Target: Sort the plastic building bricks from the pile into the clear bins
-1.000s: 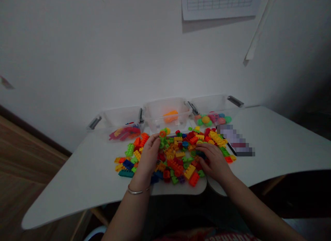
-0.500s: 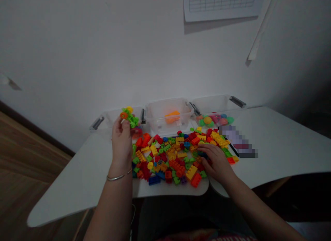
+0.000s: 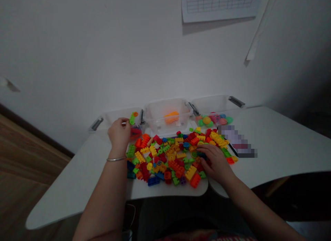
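Observation:
My left hand (image 3: 119,132) is pinched on a bright green toy building piece (image 3: 132,119) with a round orange part at its tip. It holds this piece up at the left clear plastic bin (image 3: 113,114), where some red and blue pieces show low down. My right hand (image 3: 216,161) rests at the right side of a spread of toy building blocks (image 3: 178,168), its fingers reaching over them and the thumb apart. A dark teal block (image 3: 202,154) lies by those fingers; whether they touch it is unclear.
The middle clear bin (image 3: 153,113) contains an orange piece (image 3: 172,117). Colourful round pieces (image 3: 207,120) lie in the right clear bin (image 3: 210,103). A pixelated flat item (image 3: 236,141) is right of the blocks on the white table (image 3: 281,144). The wall (image 3: 108,54) rises behind.
The green piece in my left hand has turned and dropped slightly toward the left bin; the yellow part seen with it earlier no longer shows. My right hand has stayed in place.

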Tool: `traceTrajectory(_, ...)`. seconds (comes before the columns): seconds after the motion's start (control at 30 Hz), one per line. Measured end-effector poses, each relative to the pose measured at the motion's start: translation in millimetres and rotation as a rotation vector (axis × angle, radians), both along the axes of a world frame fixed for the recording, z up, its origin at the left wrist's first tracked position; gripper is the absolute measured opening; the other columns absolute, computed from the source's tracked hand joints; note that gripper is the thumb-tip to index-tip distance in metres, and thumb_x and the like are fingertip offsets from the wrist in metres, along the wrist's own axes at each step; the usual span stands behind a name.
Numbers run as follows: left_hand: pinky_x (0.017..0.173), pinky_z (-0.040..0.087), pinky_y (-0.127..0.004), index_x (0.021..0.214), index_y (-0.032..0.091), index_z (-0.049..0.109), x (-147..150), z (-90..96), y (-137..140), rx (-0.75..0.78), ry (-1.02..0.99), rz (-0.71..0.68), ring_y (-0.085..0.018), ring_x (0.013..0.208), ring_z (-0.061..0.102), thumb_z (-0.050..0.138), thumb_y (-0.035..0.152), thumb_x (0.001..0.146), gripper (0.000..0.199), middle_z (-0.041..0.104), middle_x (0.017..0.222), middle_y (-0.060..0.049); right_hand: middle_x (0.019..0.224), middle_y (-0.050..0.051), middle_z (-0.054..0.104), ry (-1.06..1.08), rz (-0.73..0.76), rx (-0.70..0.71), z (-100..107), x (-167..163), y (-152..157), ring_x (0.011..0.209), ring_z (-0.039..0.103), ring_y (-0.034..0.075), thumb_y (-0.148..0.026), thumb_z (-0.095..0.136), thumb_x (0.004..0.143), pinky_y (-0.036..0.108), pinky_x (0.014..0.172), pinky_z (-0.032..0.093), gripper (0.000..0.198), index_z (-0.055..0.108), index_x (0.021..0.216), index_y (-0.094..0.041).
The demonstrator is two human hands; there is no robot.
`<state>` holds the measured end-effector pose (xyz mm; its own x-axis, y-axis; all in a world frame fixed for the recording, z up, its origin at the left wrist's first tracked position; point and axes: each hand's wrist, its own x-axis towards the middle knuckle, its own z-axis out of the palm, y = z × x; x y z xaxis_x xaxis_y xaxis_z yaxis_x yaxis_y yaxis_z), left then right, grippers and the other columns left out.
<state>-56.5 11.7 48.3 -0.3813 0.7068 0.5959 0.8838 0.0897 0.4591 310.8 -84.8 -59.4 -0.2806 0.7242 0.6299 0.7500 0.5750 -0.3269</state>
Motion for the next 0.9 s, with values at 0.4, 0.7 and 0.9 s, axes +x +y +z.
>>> traceTrajectory(0.4, 0.091, 0.039, -0.047, 0.089, 0.017, 0.076, 7.6, -9.3, -3.2, -0.096, 0.328, 0.028, -0.030, 0.085, 0.065, 0.035, 0.031, 0.090, 0.043, 0.073, 0.078, -0.015, 0.118, 0.012, 0.067, -0.007, 0.006, -0.001, 1.6, -1.2, -0.1, 0.111, 0.060, 0.029, -0.024, 0.053, 0.088, 0.051, 0.096, 0.048, 0.026, 0.063, 0.111, -0.018)
traceTrajectory(0.7, 0.112, 0.017, -0.067, 0.116, 0.023, 0.069, -5.5, -4.2, -11.9, -0.004, 0.110, -0.236, -0.033, 0.119, 0.059, 0.043, 0.033, 0.090, 0.038, 0.068, 0.123, -0.014, 0.118, 0.012, 0.067, 0.007, 0.000, -0.020, 1.5, -2.3, -0.7, 0.112, 0.060, 0.029, -0.024, 0.054, 0.087, 0.051, 0.096, 0.048, 0.026, 0.064, 0.111, -0.020)
traceTrajectory(0.9, 0.100, 0.046, -0.045, 0.108, 0.020, 0.070, 4.5, 1.3, -56.4, 0.094, 0.079, -0.462, -0.027, 0.110, 0.064, 0.047, 0.039, 0.090, 0.035, 0.071, 0.115, -0.011, 0.118, 0.012, 0.068, 0.004, 0.006, -0.010, 0.6, -2.7, -0.1, 0.112, 0.060, 0.028, -0.024, 0.053, 0.088, 0.050, 0.097, 0.048, 0.026, 0.064, 0.111, -0.019)
